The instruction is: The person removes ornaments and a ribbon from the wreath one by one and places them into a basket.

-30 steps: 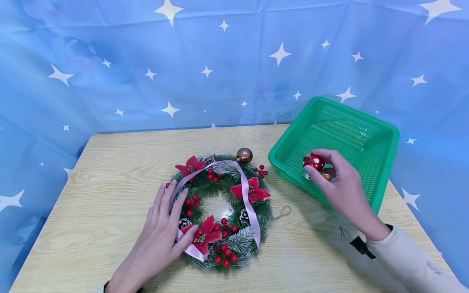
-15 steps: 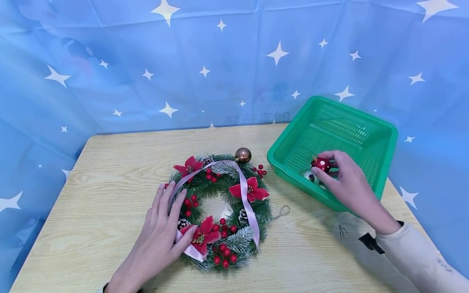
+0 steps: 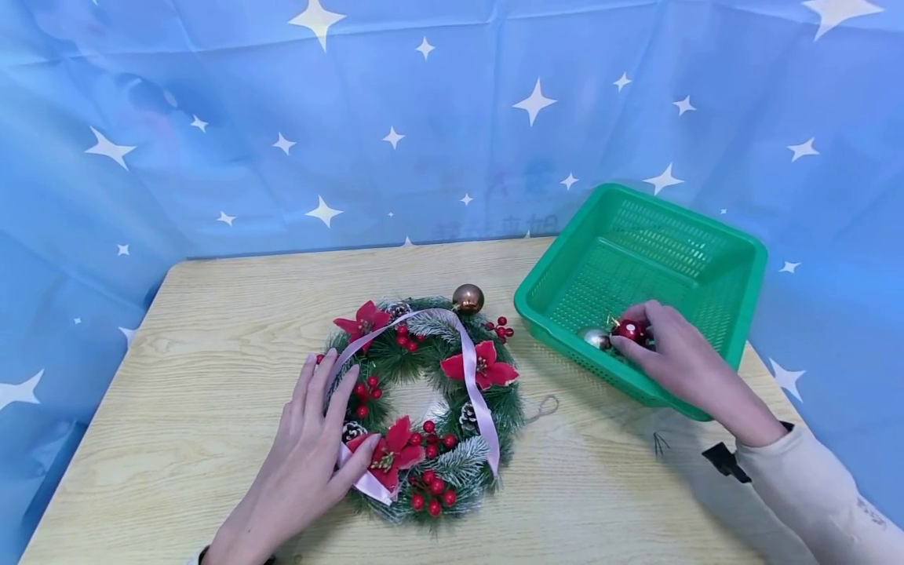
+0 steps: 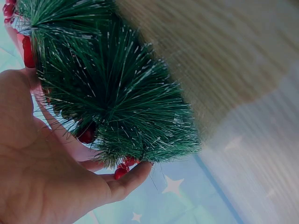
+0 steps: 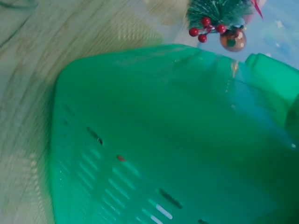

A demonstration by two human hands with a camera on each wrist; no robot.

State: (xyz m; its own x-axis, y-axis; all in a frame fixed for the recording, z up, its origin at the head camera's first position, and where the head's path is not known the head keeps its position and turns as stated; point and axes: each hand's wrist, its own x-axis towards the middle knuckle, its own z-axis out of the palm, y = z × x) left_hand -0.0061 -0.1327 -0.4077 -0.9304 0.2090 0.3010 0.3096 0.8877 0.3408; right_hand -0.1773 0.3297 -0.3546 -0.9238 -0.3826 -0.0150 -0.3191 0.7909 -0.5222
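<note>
My left hand (image 3: 304,439) rests on the left side of a Christmas wreath (image 3: 462,463), fingers spread and mostly straight. Its thumb lies by a red poinsettia (image 3: 391,455). In the left wrist view, green needles (image 4: 112,84) stand beside my fingers. My right hand (image 3: 688,369) reaches inside the green basket (image 3: 706,220) and pinches a red bauble (image 3: 628,331) with white dots between thumb and fingers. Touching or close beside that bauble is a silver bauble (image 3: 596,337). The basket wall (image 5: 154,107) fills most of the right wrist view, hiding my fingers there.
A copper-brown bauble (image 3: 468,299) sits at the wreath's far edge. A pale pink ribbon (image 3: 480,404) crosses the wreath. On the wooden table (image 3: 586,486) a thin cord loop (image 3: 545,408) lies between wreath and basket. A starry blue cloth (image 3: 424,102) hangs behind.
My right hand has moved right and lower into the basket with the red bauble, and the silver bauble has come into clearer view. My left hand stays on the wreath.
</note>
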